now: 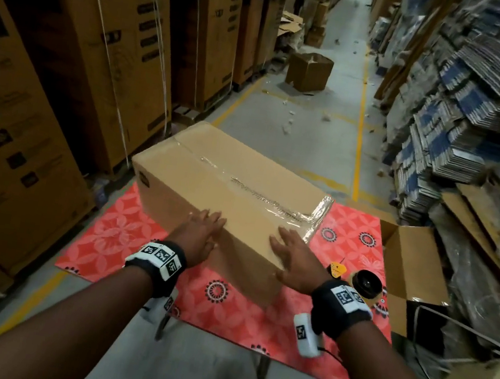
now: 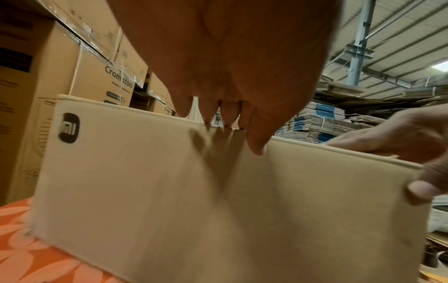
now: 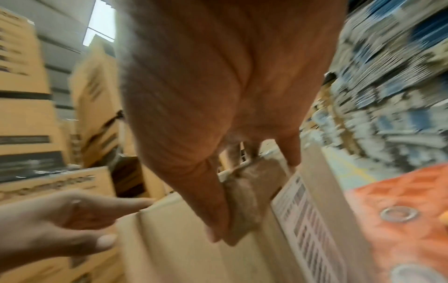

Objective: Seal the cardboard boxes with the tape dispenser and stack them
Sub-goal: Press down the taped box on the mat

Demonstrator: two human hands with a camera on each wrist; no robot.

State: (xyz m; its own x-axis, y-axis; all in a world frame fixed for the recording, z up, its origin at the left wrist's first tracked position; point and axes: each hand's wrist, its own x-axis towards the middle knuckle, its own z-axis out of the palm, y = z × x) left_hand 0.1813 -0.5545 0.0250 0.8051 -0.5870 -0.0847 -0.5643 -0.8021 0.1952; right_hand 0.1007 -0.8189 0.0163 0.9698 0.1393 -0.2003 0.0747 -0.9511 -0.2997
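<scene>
Both hands (image 1: 203, 234) (image 1: 292, 257) flat on taped box's (image 1: 227, 182) near edge

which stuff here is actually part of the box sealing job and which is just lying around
Part of the job:
- taped cardboard box, left hand and right hand flat on its near edge
- tape dispenser on the patterned table
- open box beside the table

Lying about:
- box on the aisle floor
- flattened carton stacks

A red patterned table (image 1: 125, 235) stands between tall stacked cartons (image 1: 102, 37) and bundled flat cardboard (image 1: 481, 110).
</scene>
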